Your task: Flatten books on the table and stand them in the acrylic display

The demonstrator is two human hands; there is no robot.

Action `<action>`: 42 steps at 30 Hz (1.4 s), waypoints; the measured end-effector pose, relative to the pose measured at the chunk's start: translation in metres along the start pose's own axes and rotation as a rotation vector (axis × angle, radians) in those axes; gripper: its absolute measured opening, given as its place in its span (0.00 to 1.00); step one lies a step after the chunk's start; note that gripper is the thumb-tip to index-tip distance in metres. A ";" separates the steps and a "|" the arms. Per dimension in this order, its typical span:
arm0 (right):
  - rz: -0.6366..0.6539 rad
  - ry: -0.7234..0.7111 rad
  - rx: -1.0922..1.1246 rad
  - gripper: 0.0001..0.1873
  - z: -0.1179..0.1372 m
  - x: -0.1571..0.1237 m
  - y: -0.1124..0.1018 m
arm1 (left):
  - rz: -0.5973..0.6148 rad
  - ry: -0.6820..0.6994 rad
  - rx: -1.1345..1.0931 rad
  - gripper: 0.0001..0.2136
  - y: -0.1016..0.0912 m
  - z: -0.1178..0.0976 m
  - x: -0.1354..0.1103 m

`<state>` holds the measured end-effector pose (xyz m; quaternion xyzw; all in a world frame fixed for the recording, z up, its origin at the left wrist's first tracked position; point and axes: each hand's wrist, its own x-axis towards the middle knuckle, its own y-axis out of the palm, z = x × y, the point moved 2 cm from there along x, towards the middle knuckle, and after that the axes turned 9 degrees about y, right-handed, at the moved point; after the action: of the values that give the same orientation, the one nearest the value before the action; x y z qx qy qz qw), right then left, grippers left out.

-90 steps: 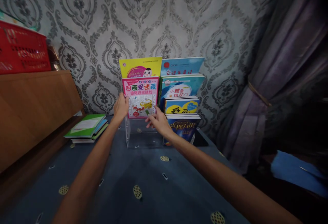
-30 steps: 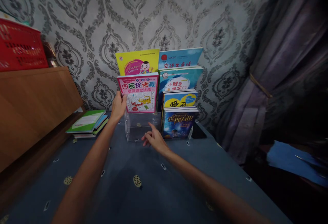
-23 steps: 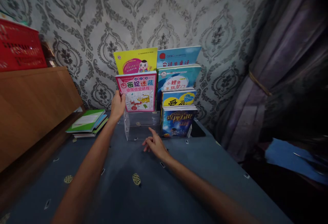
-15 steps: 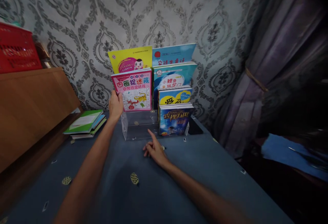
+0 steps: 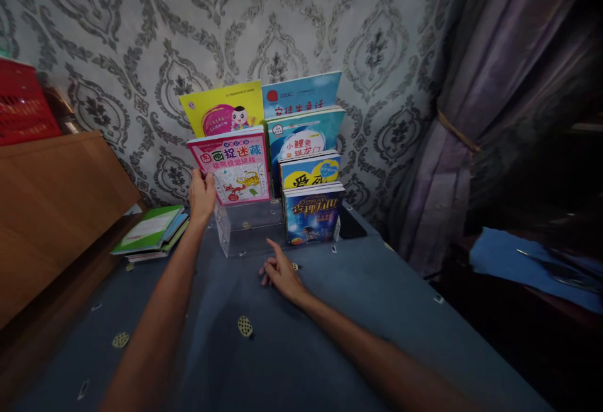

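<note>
My left hand grips the left edge of a pink picture book, which stands upright in a clear acrylic book stand. Behind it rises a yellow book. To the right, stepped one before another, are a blue book, a teal book, a yellow-and-blue book and a dark blue book in front. Over the table before the stand is my right hand, holding nothing, its index finger stretched out and the others loosely curled.
Green-topped books lie stacked left of the stand. A wooden cabinet with a red basket on it takes up the left side. A flat black object lies right of the stand. A tied curtain hangs at right beside a blue cloth.
The view has shifted, so the stand and books appear farther left. My left hand stays at the pink book's edge, and my right hand keeps nearly the same pose.
</note>
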<state>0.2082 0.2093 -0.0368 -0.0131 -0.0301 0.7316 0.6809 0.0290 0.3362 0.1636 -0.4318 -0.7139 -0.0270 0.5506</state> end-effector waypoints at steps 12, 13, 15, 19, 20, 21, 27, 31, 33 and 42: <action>-0.003 -0.006 0.023 0.36 -0.002 0.003 0.000 | 0.053 0.010 -0.119 0.09 -0.006 0.006 -0.006; -0.001 -0.006 0.027 0.36 -0.002 0.002 0.000 | 0.059 0.015 -0.137 0.08 -0.006 0.006 -0.006; 0.005 -0.007 0.038 0.36 -0.002 0.002 0.000 | 0.073 0.035 -0.183 0.08 -0.006 0.007 -0.007; 0.016 -0.008 0.055 0.38 -0.002 0.002 -0.001 | 0.093 0.057 -0.242 0.11 -0.006 0.008 -0.009; 0.017 -0.009 0.060 0.38 -0.003 0.002 -0.001 | 0.091 0.057 -0.244 0.12 -0.006 0.008 -0.010; 0.018 -0.010 0.064 0.39 -0.003 0.002 -0.002 | 0.085 0.059 -0.246 0.14 -0.007 0.008 -0.012; 0.019 -0.011 0.069 0.41 -0.007 0.003 -0.002 | 0.122 0.030 -0.035 0.19 -0.013 0.035 -0.048; 0.010 -0.008 0.046 0.40 -0.008 0.002 -0.002 | 0.259 -0.070 0.265 0.17 -0.027 0.073 -0.084; 0.007 -0.005 0.034 0.40 -0.008 0.002 -0.001 | 0.270 -0.130 0.340 0.18 -0.039 0.092 -0.098; 0.035 -0.017 -0.021 0.38 -0.008 0.002 -0.002 | 0.567 -0.288 0.765 0.29 -0.078 0.163 -0.111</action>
<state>0.2108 0.2114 -0.0447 -0.0144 -0.0436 0.7431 0.6676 -0.1436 0.3058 0.0440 -0.3755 -0.5959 0.4475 0.5510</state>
